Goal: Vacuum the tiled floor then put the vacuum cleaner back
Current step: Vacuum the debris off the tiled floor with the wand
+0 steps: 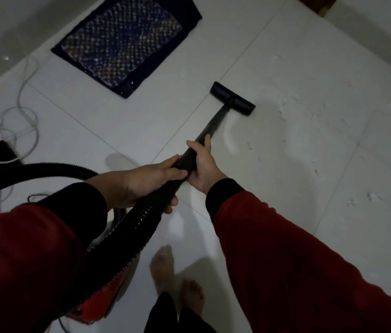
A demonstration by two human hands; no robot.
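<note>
A black vacuum wand (211,127) runs from my hands up to a flat black floor nozzle (232,98) lying on the white tiled floor (285,152). My right hand (201,164) grips the wand higher up. My left hand (146,183) grips it just behind, where the ribbed black hose (127,231) begins. The hose curves down and left to the red vacuum body (98,306), which is partly hidden under my left sleeve. Small white scraps (283,106) lie on the tiles to the right of the nozzle.
A dark patterned mat (124,44) lies at the top left of the nozzle. White cables (26,111) and a black plug block (1,151) lie at the left. My bare feet (177,284) stand at the bottom centre. A wall base runs along the upper right.
</note>
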